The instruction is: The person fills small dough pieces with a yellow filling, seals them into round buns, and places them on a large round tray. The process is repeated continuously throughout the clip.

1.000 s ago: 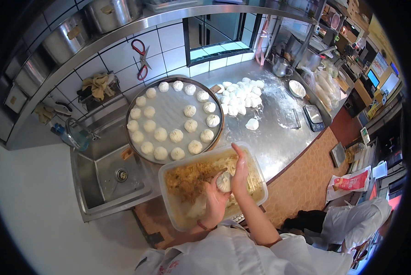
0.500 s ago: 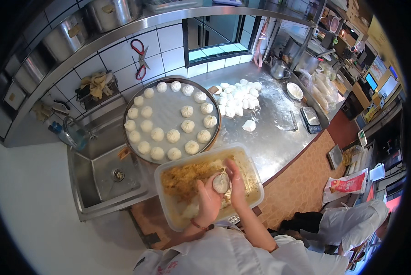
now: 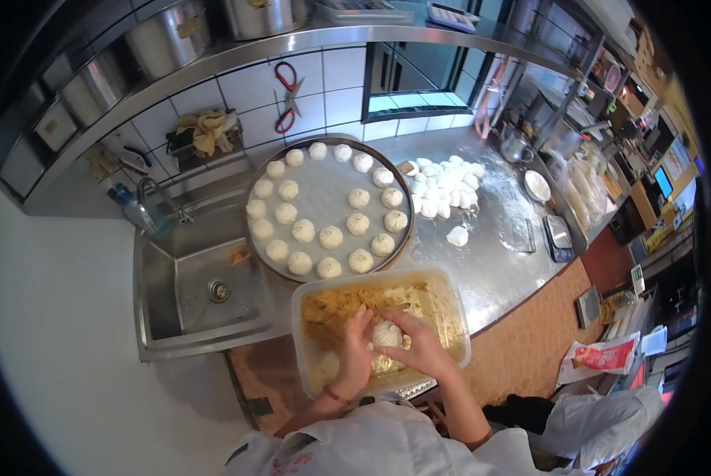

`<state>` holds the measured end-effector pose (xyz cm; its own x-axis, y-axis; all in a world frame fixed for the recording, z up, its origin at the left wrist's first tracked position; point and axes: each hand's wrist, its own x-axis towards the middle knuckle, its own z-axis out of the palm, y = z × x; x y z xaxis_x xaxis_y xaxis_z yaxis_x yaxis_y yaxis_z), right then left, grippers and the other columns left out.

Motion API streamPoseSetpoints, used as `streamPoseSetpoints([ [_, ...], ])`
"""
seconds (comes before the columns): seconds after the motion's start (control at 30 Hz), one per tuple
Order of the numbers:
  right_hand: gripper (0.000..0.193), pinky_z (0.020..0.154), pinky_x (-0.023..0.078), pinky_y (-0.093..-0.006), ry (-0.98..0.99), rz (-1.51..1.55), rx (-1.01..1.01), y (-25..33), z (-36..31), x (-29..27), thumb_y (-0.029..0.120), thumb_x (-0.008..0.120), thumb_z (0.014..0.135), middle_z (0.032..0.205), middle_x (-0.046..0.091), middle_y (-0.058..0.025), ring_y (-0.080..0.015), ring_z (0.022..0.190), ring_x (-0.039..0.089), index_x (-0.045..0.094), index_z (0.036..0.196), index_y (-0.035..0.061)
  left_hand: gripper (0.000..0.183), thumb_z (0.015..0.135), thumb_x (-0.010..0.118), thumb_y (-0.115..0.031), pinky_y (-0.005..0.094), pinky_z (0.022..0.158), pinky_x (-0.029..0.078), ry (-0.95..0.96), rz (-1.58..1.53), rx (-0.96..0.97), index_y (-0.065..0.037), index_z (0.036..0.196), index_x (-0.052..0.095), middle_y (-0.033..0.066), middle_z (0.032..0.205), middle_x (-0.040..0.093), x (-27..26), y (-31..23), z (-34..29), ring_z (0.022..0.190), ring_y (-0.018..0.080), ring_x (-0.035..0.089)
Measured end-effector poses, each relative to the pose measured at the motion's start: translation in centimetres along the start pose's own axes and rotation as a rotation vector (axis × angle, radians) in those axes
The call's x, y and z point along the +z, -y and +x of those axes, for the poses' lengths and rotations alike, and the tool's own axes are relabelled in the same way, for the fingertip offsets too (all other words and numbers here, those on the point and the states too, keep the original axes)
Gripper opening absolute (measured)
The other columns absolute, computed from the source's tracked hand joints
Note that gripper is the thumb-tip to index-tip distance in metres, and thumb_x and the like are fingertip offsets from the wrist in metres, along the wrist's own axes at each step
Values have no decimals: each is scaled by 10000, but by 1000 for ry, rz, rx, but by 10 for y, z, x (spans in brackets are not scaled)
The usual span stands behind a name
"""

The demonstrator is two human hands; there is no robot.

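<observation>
A pleated white bun (image 3: 386,334) is between my two hands, above a translucent plastic tub (image 3: 301,349). My left hand (image 3: 354,355) is against the bun's left side, its fingers pointing up and partly hidden from view. My right hand (image 3: 421,346) curls round the right and far side, thumb and fingers closed on it. Brown-yellow filling (image 3: 332,308) lies in the tub, mostly at its far left. Just beyond the tub is a large round tray (image 3: 324,194) with several pleated buns around its edge and some further in.
Floured dough pieces (image 3: 448,186) are heaped right of the tray, with one single piece (image 3: 457,236) nearer. A scale (image 3: 559,238) and a white bowl (image 3: 537,186) stand farther right. At left is a metal sink (image 3: 213,262). Scissors (image 3: 286,97) hang on the wall. Another person (image 3: 593,420) is at lower right.
My right hand has turned and closed in round the bun, where its fingers were stretched upright before. The bun now sits more level between both hands. The whole view has shifted.
</observation>
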<state>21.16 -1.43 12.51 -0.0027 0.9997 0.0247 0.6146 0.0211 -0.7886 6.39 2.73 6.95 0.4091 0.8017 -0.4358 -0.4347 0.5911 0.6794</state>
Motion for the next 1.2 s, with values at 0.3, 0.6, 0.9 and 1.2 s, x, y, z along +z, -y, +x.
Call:
streamPoseSetpoints([
  [0.3, 735, 1139, 360, -430, 130, 248, -136, 22, 12, 26, 301, 679, 944, 1512, 434, -235, -367, 1385, 449, 340, 1522, -2, 898, 1002, 261, -715, 457, 1204, 303, 293, -471, -96, 38, 1460, 434, 204, 1508, 468, -30, -5, 27, 1414, 330, 431],
  [0.6, 815, 1175, 282, -385, -370, 718, 57, 4, 29, 64, 642, 258, 1041, 1608, 337, -140, -266, 1452, 354, 286, 1578, 30, 889, 1004, 250, -722, 398, 1172, 322, 199, -119, 208, 10, 1480, 418, 116, 1429, 527, 13, -5, -5, 1354, 249, 487],
  [0.9, 813, 1213, 221, -413, -227, 632, -64, -26, -4, 74, 559, 445, 1026, 1612, 286, -188, -309, 1496, 274, 236, 1581, 4, 878, 1017, 166, -705, 364, 1076, 425, 182, 28, 156, -4, 1484, 415, 127, 1359, 560, -11, 6, 22, 1226, 223, 557],
  [1.2, 844, 1147, 370, -445, 100, 20, -164, -4, 22, -21, 295, 772, 862, 1553, 369, -188, -369, 1429, 375, 325, 1551, 98, 815, 1036, 180, -674, 352, 1046, 425, 121, 149, 222, -43, 1527, 338, 143, 1368, 553, 13, 11, 39, 1188, 210, 554],
])
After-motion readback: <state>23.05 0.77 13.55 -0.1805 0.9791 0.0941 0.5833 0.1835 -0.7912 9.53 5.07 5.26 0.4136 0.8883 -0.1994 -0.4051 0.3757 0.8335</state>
